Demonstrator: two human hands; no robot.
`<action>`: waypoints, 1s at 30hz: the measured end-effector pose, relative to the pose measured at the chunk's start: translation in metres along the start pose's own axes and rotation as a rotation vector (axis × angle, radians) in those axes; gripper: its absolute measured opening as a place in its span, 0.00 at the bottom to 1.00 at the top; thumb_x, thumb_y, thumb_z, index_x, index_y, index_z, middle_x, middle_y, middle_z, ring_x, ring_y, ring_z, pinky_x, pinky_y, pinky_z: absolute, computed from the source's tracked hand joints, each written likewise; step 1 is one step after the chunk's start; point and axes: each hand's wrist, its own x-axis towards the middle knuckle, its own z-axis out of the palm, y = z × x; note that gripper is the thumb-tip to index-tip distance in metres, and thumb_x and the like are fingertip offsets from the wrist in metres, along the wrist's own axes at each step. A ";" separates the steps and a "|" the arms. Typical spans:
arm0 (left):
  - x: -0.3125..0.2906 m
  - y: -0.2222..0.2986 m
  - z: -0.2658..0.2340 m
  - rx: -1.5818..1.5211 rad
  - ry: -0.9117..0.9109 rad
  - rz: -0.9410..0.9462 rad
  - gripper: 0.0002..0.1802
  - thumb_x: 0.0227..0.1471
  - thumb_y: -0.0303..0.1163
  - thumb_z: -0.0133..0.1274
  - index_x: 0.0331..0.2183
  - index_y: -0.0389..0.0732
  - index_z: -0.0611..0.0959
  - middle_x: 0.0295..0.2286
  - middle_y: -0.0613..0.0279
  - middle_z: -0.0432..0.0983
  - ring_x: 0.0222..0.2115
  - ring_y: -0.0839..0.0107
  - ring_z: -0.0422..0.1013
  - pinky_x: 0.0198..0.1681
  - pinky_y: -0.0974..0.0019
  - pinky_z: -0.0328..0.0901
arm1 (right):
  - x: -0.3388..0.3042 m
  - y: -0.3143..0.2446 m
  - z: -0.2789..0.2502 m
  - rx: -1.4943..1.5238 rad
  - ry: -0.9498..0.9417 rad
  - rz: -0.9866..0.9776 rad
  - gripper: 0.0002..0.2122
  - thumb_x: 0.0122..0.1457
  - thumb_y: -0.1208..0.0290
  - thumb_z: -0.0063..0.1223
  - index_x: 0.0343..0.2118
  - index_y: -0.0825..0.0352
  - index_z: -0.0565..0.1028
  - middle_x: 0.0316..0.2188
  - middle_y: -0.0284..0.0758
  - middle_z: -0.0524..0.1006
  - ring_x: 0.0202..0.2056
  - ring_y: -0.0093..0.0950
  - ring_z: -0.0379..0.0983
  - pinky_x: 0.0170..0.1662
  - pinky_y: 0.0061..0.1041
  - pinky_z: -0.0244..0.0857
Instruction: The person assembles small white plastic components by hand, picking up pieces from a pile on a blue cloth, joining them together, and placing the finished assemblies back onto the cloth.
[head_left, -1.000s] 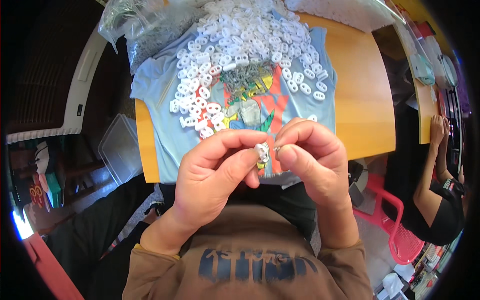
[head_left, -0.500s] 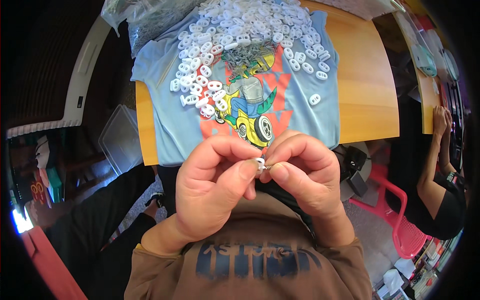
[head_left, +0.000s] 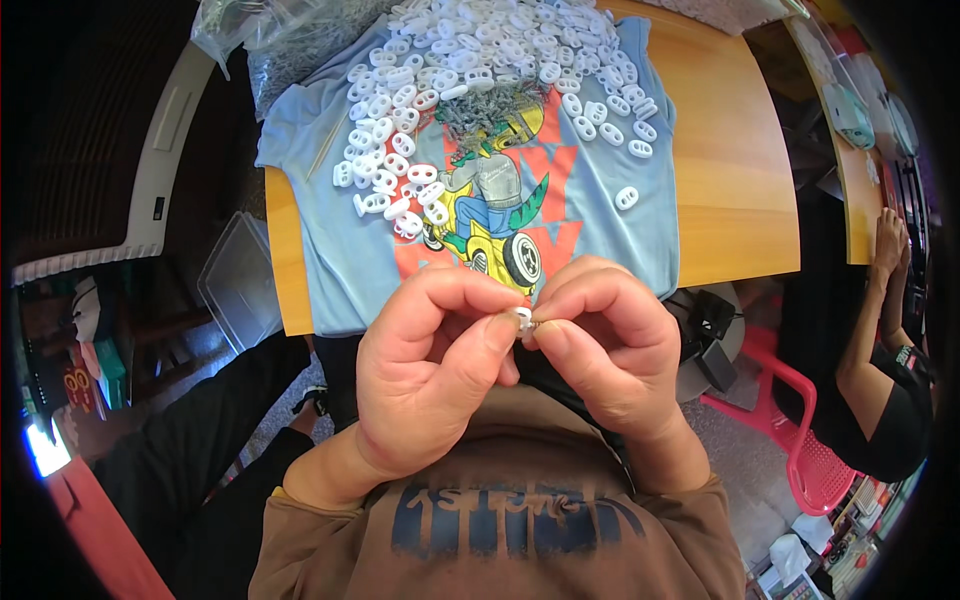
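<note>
Both my hands meet in front of my chest, just off the near edge of the table. My left hand (head_left: 430, 355) pinches a small white plastic two-hole piece (head_left: 523, 316) between thumb and forefinger. My right hand (head_left: 608, 345) is closed, thumb and forefinger pinching a small ridged metal piece (head_left: 535, 325) against its right side. Whether that metal piece is a spring or a screw is too small to tell. Many similar white oval pieces (head_left: 480, 30) are heaped on a blue printed T-shirt (head_left: 625, 245), around a pile of thin grey metal pieces (head_left: 490, 112).
The shirt covers much of a wooden table (head_left: 740, 150). A clear plastic bag (head_left: 300, 50) of grey pieces lies at the far left. One white oval piece (head_left: 627, 198) sits alone on the right. A pink chair (head_left: 790, 420) and another person's arm (head_left: 870, 320) are at right.
Less of the ridged metal piece shows between my fingers, and my right fingertips are closer to the white piece. The view has shifted slightly.
</note>
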 end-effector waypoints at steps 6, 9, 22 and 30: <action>0.001 -0.004 -0.005 0.157 -0.014 0.099 0.08 0.51 0.19 0.47 0.36 0.35 0.72 0.30 0.63 0.69 0.24 0.83 0.67 0.26 0.81 0.64 | 0.008 0.001 0.000 -0.440 0.001 -0.297 0.06 0.45 0.82 0.56 0.27 0.69 0.71 0.21 0.34 0.72 0.23 0.27 0.68 0.25 0.22 0.61; 0.000 -0.004 -0.005 0.176 0.003 0.119 0.08 0.51 0.19 0.48 0.36 0.34 0.73 0.30 0.63 0.68 0.23 0.83 0.68 0.26 0.81 0.65 | 0.009 0.001 0.002 -0.520 0.014 -0.365 0.07 0.44 0.82 0.56 0.26 0.68 0.71 0.20 0.34 0.72 0.22 0.28 0.67 0.24 0.23 0.61; -0.003 -0.008 -0.004 0.028 -0.026 0.017 0.07 0.53 0.20 0.46 0.37 0.34 0.71 0.30 0.62 0.71 0.24 0.82 0.69 0.27 0.80 0.65 | 0.001 0.004 0.000 -0.443 0.002 -0.274 0.06 0.48 0.81 0.55 0.29 0.69 0.72 0.21 0.35 0.73 0.23 0.28 0.69 0.26 0.23 0.62; -0.005 -0.011 -0.003 0.112 -0.004 0.043 0.07 0.52 0.21 0.47 0.36 0.34 0.72 0.29 0.63 0.69 0.23 0.82 0.69 0.26 0.80 0.65 | 0.003 -0.001 0.004 -0.639 -0.009 -0.375 0.06 0.47 0.82 0.55 0.28 0.70 0.73 0.22 0.36 0.73 0.22 0.29 0.69 0.24 0.23 0.62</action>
